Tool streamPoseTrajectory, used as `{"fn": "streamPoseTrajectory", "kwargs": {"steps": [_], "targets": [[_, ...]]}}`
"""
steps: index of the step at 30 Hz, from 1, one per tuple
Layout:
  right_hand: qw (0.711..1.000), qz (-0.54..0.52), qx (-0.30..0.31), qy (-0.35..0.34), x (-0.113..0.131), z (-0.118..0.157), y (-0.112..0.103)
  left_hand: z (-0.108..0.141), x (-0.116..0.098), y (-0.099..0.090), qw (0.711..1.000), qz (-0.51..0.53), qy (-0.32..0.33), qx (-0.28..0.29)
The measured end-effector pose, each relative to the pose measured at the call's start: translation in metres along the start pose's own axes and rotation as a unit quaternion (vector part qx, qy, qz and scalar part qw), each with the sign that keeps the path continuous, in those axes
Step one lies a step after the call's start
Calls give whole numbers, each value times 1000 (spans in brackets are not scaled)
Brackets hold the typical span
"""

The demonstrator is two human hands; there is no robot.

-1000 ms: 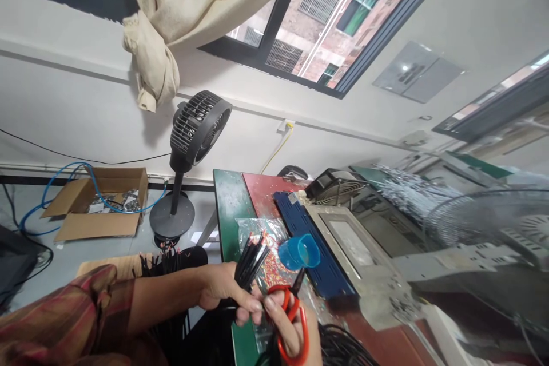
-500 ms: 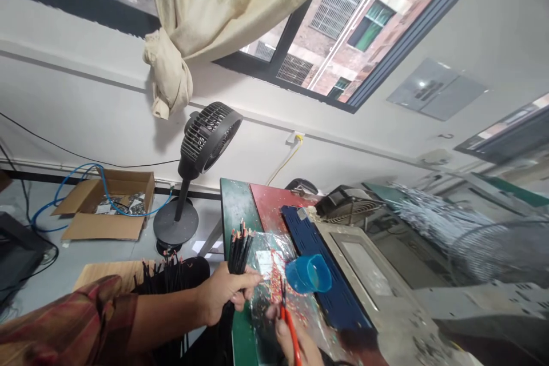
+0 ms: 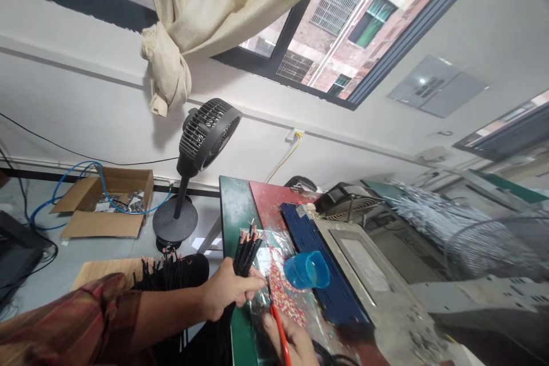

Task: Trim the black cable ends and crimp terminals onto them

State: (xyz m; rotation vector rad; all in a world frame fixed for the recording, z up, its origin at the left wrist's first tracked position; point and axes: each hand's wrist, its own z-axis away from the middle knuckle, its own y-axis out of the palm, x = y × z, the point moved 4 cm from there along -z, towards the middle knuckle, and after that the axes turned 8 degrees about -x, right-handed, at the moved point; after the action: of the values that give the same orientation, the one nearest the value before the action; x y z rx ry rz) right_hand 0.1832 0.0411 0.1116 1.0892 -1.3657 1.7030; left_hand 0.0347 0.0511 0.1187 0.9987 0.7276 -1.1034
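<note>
Wrapped around a bundle of black cables (image 3: 246,251), my left hand (image 3: 231,289) is at the table's left edge. The cables' upper ends show reddish and copper wire tips. My right hand (image 3: 291,337) holds orange-handled scissors (image 3: 280,329), whose dark tips are beside my left fingertips. Small red and yellow scraps (image 3: 283,291) lie on a clear plastic sheet under the hands. A blue translucent cup (image 3: 306,270) stands just right of the scraps. More black cables (image 3: 169,271) with stripped ends rest across my lap.
A dark blue slotted panel (image 3: 326,274) and a beige machine (image 3: 364,263) are right of the cup. Behind them is a black fan (image 3: 347,203). A grey standing fan (image 3: 206,134) and an open cardboard box (image 3: 107,203) are on the floor at left.
My right hand and the scissors have moved left, closer to my left hand. The cable bundle has shifted slightly right and leans more.
</note>
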Motion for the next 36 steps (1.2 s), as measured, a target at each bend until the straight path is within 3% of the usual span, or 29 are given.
{"fn": "streamPoseTrajectory", "kwargs": {"steps": [8, 13, 16, 19, 22, 29, 36], "targets": [[998, 54, 10, 35, -12, -2, 0, -2, 0, 2, 1000, -17, -2, -8], [996, 73, -23, 46, -12, -5, -6, -6, 3, 1, 1000, -9, -9, 4], [993, 3, -65, 95, -11, -4, -9, -5, 3, 3, 998, 23, -31, 41], [973, -127, -116, 156, -5, -2, -9, 0, 3, 5, 992, 70, -65, 84], [950, -240, -141, 145, 9, 0, -6, 5, 2, 7, 990, 68, -69, 99], [938, -308, -112, 116, 25, 3, -1, 9, 3, 8, 993, 36, -39, 102], [920, -339, -87, 176, 25, 8, 6, 9, 5, 7, 994, 34, -24, 99]]}}
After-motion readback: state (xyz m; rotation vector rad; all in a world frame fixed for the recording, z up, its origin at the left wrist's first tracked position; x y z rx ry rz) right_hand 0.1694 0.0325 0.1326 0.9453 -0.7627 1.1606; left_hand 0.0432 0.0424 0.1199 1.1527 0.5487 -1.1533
